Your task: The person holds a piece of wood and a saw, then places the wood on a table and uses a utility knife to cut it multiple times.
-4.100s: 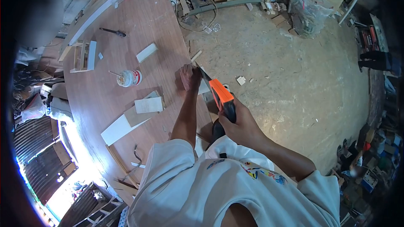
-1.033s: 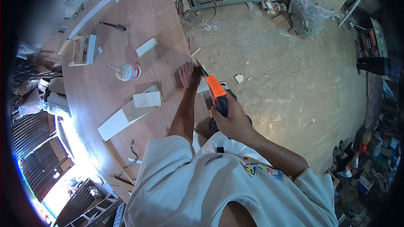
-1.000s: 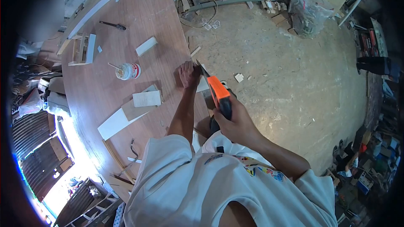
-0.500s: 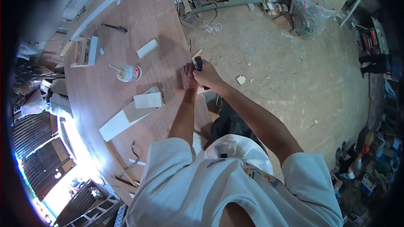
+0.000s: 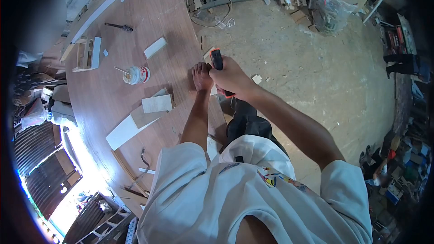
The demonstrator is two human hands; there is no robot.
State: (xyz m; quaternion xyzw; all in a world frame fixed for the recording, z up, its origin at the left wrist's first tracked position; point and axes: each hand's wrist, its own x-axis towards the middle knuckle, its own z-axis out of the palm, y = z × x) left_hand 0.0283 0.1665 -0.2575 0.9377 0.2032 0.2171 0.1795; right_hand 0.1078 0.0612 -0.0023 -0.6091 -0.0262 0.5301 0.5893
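My right hand (image 5: 231, 77) is closed round the black-and-orange handle (image 5: 217, 58) of what looks like a handsaw, just off the table's right edge. Its blade cannot be made out from above. Beside it, my left hand (image 5: 202, 77) presses down at the table edge, fingers bent and close together. Under and past it, parts of a pale piece of wood (image 5: 209, 53) show; the hand covers most of it. To the left lie a white block (image 5: 155, 48) and another pale block (image 5: 157, 104) resting on a longer white-edged board (image 5: 121, 134).
On the wooden table (image 5: 140, 13) stand a glue tub (image 5: 136, 75) with a stick in it and a small wooden frame (image 5: 88, 54). A dark tool (image 5: 119, 27) lies farther back. Wood scraps (image 5: 257, 79) litter the floor; a plastic bag (image 5: 332, 9) stands at the back right.
My right hand has drawn back to the right with the handle, its elbow moving outward. My left hand stays at the table edge. The whole view has shifted slightly.
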